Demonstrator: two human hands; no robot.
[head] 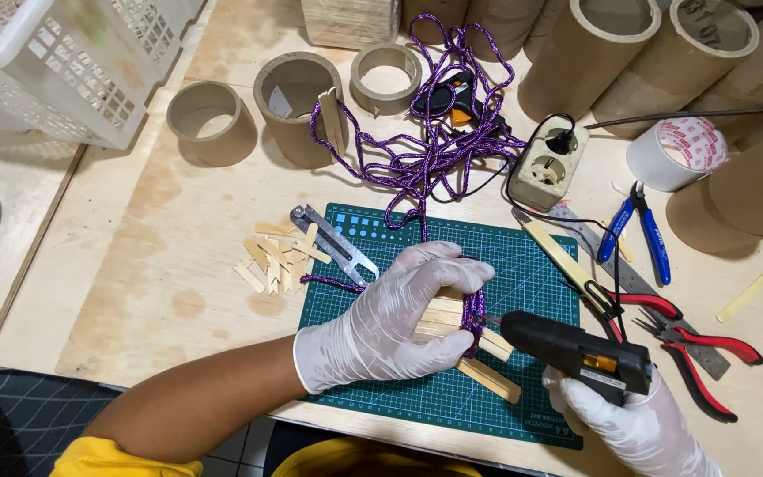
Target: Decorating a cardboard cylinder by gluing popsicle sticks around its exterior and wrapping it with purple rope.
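My left hand (395, 318), in a white glove, grips a bundle of wooden sticks (465, 340) wrapped with purple cord (472, 311) over the green cutting mat (487, 265). My right hand (633, 424), also gloved, holds a black glue gun (576, 349) with its nozzle pointed left at the cord wrap on the sticks. The purple cord (426, 150) runs from the bundle up the table into a loose tangle.
Cut stick pieces (275, 256) and a metal tool (333, 243) lie left of the mat. Red-handled pliers (699, 340), blue-handled pliers (642, 230), a ruler, a power strip (547, 163), tape roll (677, 150), cardboard tubes (298, 106), a second glue gun (448, 93) and a white basket (64, 62) surround it.
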